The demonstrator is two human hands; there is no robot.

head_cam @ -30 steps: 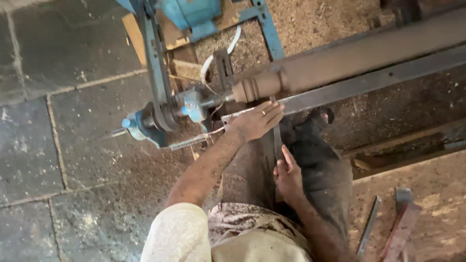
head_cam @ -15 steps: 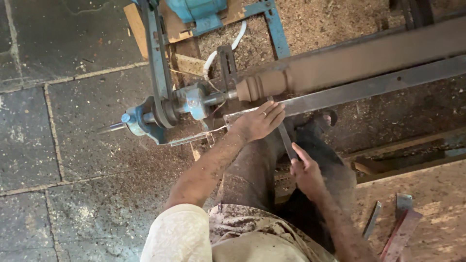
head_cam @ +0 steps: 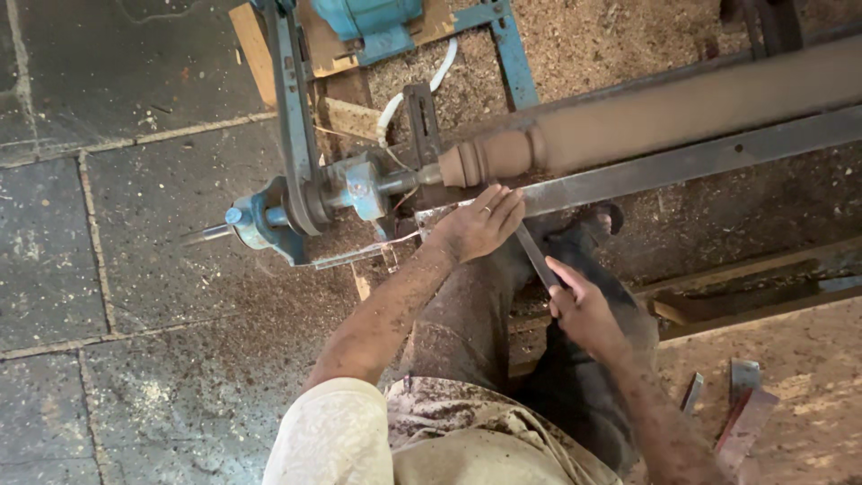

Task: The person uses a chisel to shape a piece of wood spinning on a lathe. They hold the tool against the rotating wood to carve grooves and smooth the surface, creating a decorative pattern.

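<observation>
Gripping the chisel (head_cam: 537, 258) by its handle, the right hand (head_cam: 582, 307) is closing tight around it. Farther out, the left hand (head_cam: 478, 226) is lying half-open over the blade on the steel tool rest (head_cam: 682, 163), before the turned wooden spindle (head_cam: 664, 117). Sawdust (head_cam: 575, 45) is covering the floor beyond.

Blue motor (head_cam: 368, 18), spare chisels (head_cam: 732, 404)
</observation>
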